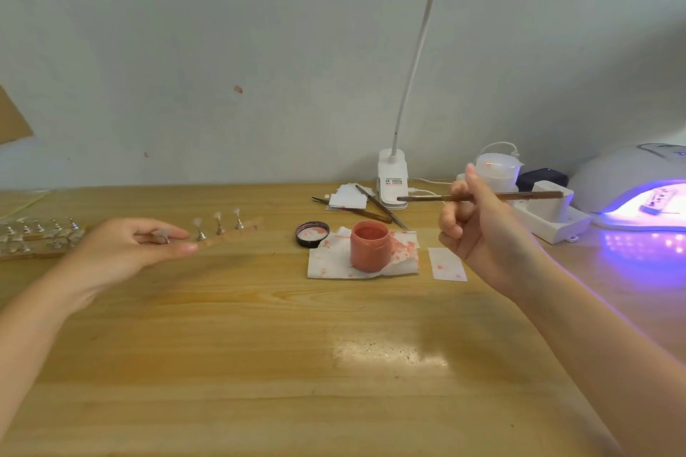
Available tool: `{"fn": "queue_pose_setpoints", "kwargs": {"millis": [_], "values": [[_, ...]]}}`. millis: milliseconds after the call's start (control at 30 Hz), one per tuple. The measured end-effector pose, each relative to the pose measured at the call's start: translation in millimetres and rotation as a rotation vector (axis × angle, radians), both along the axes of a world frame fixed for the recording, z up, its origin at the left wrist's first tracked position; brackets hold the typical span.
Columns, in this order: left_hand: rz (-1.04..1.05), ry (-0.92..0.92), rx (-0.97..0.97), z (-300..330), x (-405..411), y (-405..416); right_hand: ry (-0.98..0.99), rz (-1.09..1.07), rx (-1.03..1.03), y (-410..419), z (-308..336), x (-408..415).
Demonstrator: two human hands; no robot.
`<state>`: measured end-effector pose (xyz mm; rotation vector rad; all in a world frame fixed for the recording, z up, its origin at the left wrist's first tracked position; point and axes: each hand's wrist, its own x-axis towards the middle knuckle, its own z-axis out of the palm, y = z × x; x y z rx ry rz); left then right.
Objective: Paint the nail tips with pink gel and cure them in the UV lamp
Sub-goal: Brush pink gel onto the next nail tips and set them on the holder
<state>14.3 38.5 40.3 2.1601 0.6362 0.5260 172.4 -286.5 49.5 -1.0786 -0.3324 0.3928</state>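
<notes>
My left hand (126,249) pinches a small metal stand with a clear nail tip (161,236) at the near end of a wooden strip (230,234). Three more nail tips on stands (217,224) stand upright along that strip. My right hand (475,230) grips a thin brown brush (482,197), held level above the table with its tip pointing left. An open jar of pink gel (370,246) sits on a stained white paper towel (326,263). At the far right the UV lamp (638,193) glows purple, with a strip of tips inside.
The jar's black lid (312,234) lies left of the jar. Tweezers and tools (375,210) lie by the desk lamp's clip base (392,180). More stands with tips (37,234) crowd the far left. A small stained wipe (447,264), a white box and a container sit right.
</notes>
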Motion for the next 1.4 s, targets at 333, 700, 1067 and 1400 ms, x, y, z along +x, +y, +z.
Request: {"fn": "queue_pose_setpoints", "kwargs": {"millis": [333,700,1067,1400], "values": [[-0.46,-0.023,0.007,-16.0,28.3,-123.7,-0.172,-0.184,-0.206,2.2,4.6,-4.7],[-0.412,-0.074,0.056,-42.1,55.4,-154.3,-0.614,-0.301,-0.496,27.3,4.2,16.2],[-0.456,-0.078,-0.089,-42.5,55.4,-144.3,-0.958,-0.29,-0.982,63.8,-4.3,21.7],[-0.482,-0.047,-0.182,-38.7,53.9,-140.6,-0.706,-0.401,-0.749,53.6,0.3,28.8]]}}
